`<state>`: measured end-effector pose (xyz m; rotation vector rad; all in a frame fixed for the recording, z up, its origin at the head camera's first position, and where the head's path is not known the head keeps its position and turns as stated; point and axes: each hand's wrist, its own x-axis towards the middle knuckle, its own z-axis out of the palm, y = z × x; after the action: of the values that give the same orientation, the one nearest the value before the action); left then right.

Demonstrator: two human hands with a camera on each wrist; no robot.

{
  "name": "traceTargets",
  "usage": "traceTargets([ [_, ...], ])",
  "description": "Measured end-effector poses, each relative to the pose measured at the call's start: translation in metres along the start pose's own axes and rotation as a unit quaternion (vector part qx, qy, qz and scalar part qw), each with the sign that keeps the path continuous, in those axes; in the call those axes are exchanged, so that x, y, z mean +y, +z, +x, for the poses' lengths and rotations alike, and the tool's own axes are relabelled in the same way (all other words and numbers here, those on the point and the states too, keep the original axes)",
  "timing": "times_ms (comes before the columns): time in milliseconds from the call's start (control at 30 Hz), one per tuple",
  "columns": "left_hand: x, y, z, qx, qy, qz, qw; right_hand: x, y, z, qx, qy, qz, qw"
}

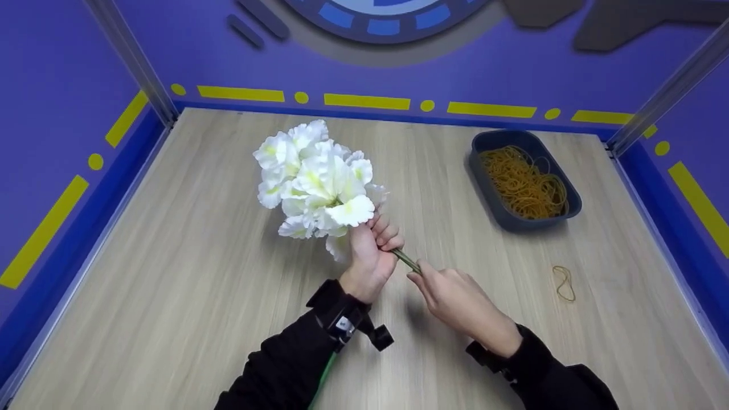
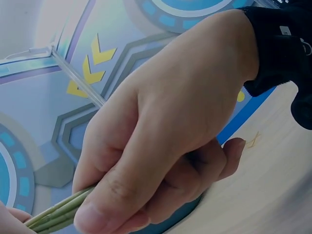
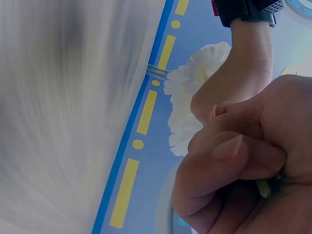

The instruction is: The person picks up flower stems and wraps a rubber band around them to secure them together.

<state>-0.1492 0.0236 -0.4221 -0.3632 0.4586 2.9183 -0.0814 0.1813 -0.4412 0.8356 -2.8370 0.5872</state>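
Note:
A bunch of white artificial flowers [image 1: 319, 182] with yellow-green centres leans to the upper left in the head view. My left hand [image 1: 373, 256] grips the green stems [image 1: 405, 259] just below the blooms, its fingers curled round them. Lower down, toward the stem ends, my right hand [image 1: 455, 296] pinches the same stems between thumb and fingers. The left wrist view has the right hand [image 2: 161, 126] close up, thumb pressed along the stems [image 2: 61, 212]. A stem tip [image 3: 263, 188] peeks from the curled right hand [image 3: 234, 165] in the right wrist view; the rest is hidden there.
A dark blue tray [image 1: 494, 215] full of tan rubber bands [image 1: 527, 182] stands at the back right of the wooden table [image 1: 188, 285]. One loose rubber band [image 1: 564, 283] lies in front of it. Blue-purple panels [image 1: 398, 74] enclose the table's back and sides.

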Motion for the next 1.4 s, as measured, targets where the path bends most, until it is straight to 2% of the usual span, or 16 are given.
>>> traceTargets([
  [333,0.013,0.003,0.002,-0.003,-0.006,-0.008,0.9999,-0.004,-0.002,0.0,0.004,-0.007,0.004,1.0],
  [667,0.022,0.004,0.004,-0.005,-0.005,-0.008,0.9999,0.002,0.001,0.0,0.006,-0.027,0.012,1.0],
  [867,0.033,0.007,0.0,-0.031,0.023,-0.017,0.9991,0.012,-0.008,-0.011,0.005,-0.023,0.009,1.0],
  [1000,0.045,0.011,-0.001,-0.057,0.041,-0.051,0.9962,0.033,-0.02,-0.023,-0.001,0.013,-0.002,1.0],
  [1167,0.055,0.014,-0.003,-0.072,0.042,-0.079,0.9934,0.071,-0.042,-0.04,0.015,0.08,-0.035,0.996],
  [1300,0.058,0.014,-0.001,-0.076,0.04,-0.099,0.9914,0.107,-0.061,-0.059,0.017,0.162,-0.049,0.985],
  [1400,0.061,0.015,0.0,-0.074,0.035,-0.123,0.989,0.132,-0.073,-0.076,-0.006,0.225,-0.048,0.973],
])
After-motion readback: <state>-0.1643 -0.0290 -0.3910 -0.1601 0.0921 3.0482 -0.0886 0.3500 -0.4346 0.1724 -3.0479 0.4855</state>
